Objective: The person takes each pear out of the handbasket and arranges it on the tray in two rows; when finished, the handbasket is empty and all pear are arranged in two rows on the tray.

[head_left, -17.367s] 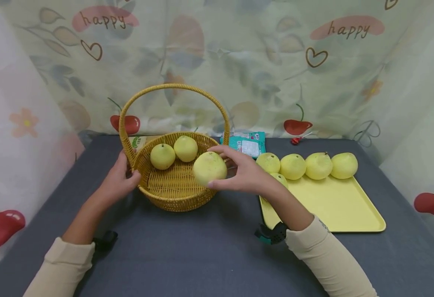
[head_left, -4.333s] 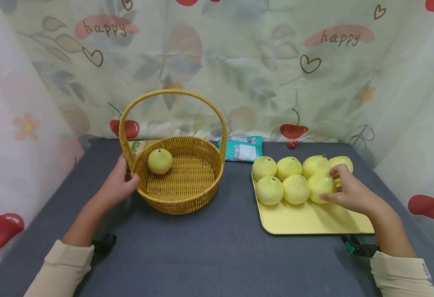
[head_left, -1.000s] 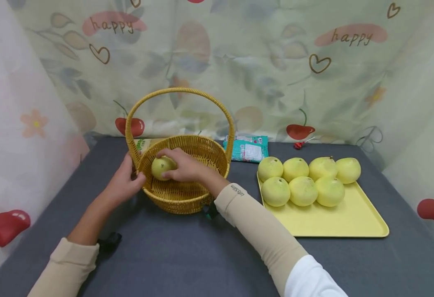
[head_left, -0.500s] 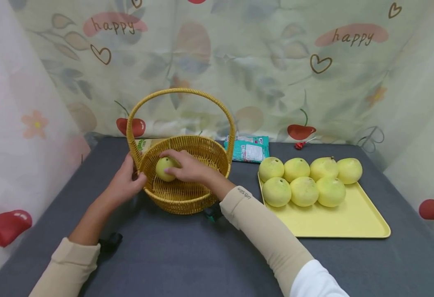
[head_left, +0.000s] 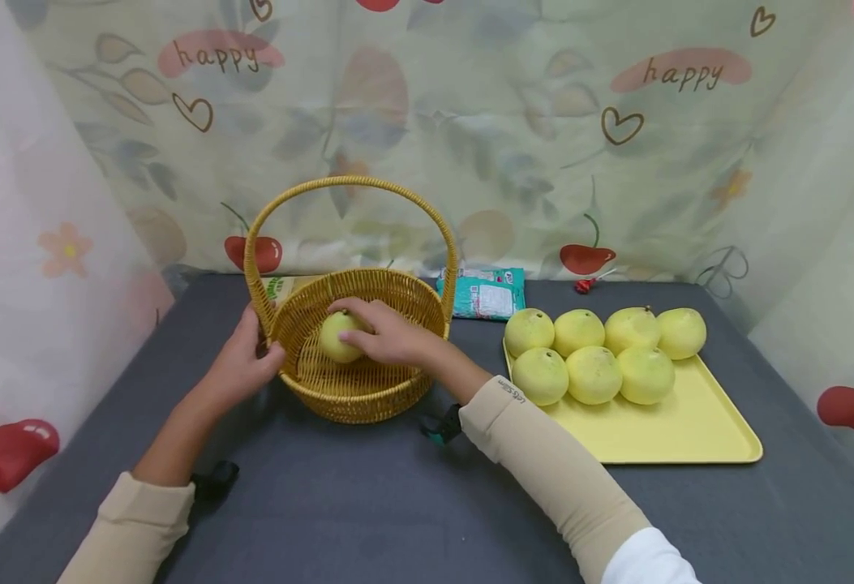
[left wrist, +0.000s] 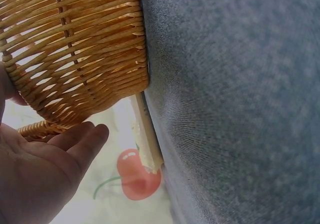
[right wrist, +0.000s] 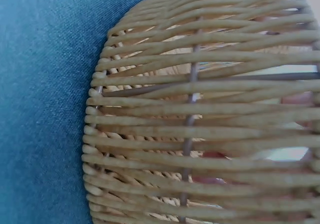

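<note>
With my left hand (head_left: pixel 240 365) I grip the left side of the yellow woven basket (head_left: pixel 357 407), by the foot of its tall handle. My right hand (head_left: pixel 390 334) reaches inside and holds a pale yellow-green pear (head_left: pixel 337 337) between thumb and fingers, over the basket's floor. No other fruit shows in the basket. The left wrist view has the left fingers (left wrist: pixel 90 139) against the outside of the woven wall (left wrist: pixel 75 49). Only the basket weave (right wrist: pixel 200 134) fills most of the right wrist view; the right hand and pear are largely hidden behind it.
A yellow tray (head_left: pixel 660 438) at the right bears two rows of pears (head_left: pixel 594 375), three of them in front. Behind stand a teal packet (head_left: pixel 488 294), a red lollipop (head_left: pixel 584 285) and a partly hidden package (head_left: pixel 281 285). A patterned curtain (head_left: pixel 412 122) closes off the back.
Since 17 s ago the other pears have left the basket and the tray has gained a front row. Over the last second my right hand has shifted the pear rightward inside the basket.
</note>
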The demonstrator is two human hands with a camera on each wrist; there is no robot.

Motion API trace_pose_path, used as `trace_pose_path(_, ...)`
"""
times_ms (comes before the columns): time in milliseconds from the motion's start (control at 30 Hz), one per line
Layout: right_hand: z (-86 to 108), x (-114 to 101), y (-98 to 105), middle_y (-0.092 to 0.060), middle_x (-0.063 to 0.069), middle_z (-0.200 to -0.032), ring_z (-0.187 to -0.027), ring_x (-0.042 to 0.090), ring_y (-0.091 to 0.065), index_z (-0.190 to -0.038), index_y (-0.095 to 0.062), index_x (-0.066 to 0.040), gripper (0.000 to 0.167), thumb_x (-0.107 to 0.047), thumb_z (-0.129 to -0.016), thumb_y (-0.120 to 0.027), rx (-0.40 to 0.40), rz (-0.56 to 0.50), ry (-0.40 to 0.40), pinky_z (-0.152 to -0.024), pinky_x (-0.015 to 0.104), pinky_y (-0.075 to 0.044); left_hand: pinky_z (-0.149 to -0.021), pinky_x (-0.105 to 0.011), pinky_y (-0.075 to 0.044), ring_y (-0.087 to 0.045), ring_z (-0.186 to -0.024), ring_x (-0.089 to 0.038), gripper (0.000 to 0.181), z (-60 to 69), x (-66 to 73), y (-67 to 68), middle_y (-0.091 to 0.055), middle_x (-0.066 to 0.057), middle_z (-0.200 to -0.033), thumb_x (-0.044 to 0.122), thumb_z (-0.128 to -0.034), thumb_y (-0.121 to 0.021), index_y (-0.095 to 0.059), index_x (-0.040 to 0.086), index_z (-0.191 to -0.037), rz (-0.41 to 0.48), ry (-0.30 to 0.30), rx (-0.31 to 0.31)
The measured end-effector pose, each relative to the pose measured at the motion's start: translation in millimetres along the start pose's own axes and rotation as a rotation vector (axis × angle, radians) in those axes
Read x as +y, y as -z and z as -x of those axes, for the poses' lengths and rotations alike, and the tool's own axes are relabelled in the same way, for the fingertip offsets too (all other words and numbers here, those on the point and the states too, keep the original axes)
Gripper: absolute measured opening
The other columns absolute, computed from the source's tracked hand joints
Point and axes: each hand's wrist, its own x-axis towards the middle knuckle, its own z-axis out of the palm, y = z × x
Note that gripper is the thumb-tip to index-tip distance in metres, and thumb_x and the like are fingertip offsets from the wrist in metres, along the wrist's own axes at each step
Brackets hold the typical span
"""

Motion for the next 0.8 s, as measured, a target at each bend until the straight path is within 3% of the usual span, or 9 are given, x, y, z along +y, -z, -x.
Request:
trace_pose_path(300,17.4,-6.1,8.6,-0.055,0.006,-0.133,-0.112,0.017,-0.052,-0.148,-0.046,-0.011,0.044,-0.018,-0.105,-0.051,0.058,-0.064,0.077,-0.089,0.035,-0.044,-0.094,-0.055,-0.04,-0.041,-0.126,-0.038,0.077,1.6,-2.5,1.4,-0.026,-0.027,-0.153,-0.002,-0.093,-0.047,-0.003,0.001,-0.156,0.0,-0.018,0.004)
trace_pose_path(533,36.1,-9.7,16.4,-0.05,0.009,-0.138,-0.121,0.019,-0.047,-0.148,-0.047,-0.015,0.044,-0.018,-0.105,-0.052,0.107,-0.12,0.086,-0.09,0.038,-0.047,-0.093,-0.053,-0.04,-0.043,-0.122,-0.036,0.078,2.9,-2.2,2.8,-0.027,-0.027,-0.151,-0.001,-0.0931,-0.049,-0.003,0.001,-0.156,-0.019,-0.005,0.0)
trace_pose_path(800,63.1,-12.2,27.5,-0.047,0.005,-0.144,-0.119,0.019,-0.049,-0.147,-0.048,-0.013,0.044,-0.017,-0.104,-0.054,0.143,-0.195,0.124,-0.089,0.043,-0.049,-0.095,-0.056,-0.039,-0.042,-0.124,-0.038,0.078,1.1,-0.8,1.9,-0.026,-0.027,-0.152,0.0,-0.0935,-0.049,-0.003,0.002,-0.156,-0.021,0.004,-0.006)
